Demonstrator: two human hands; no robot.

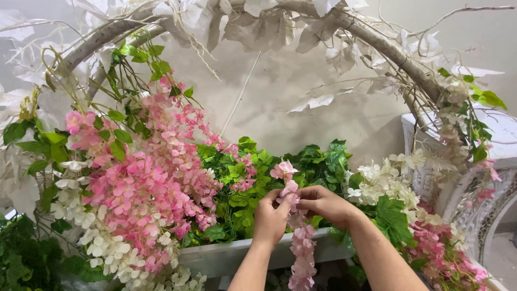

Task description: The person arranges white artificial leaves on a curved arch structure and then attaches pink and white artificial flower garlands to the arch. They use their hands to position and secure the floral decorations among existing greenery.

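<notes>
A strand of pink artificial flowers point(301, 253) hangs down over the front of a white planter box point(226, 257). My left hand point(271, 218) pinches the strand near its upper end, and my right hand point(325, 203) grips it from the right at the same spot. The strand's top blossom point(283, 170) stands up against green artificial leaves point(253, 183) that fill the box.
A big cluster of pink and white hanging flowers point(142, 183) fills the left. White blossoms point(385, 180) and more pink ones point(441, 248) lie at the right. A branch arch with white leaves point(377, 43) curves overhead before a pale wall.
</notes>
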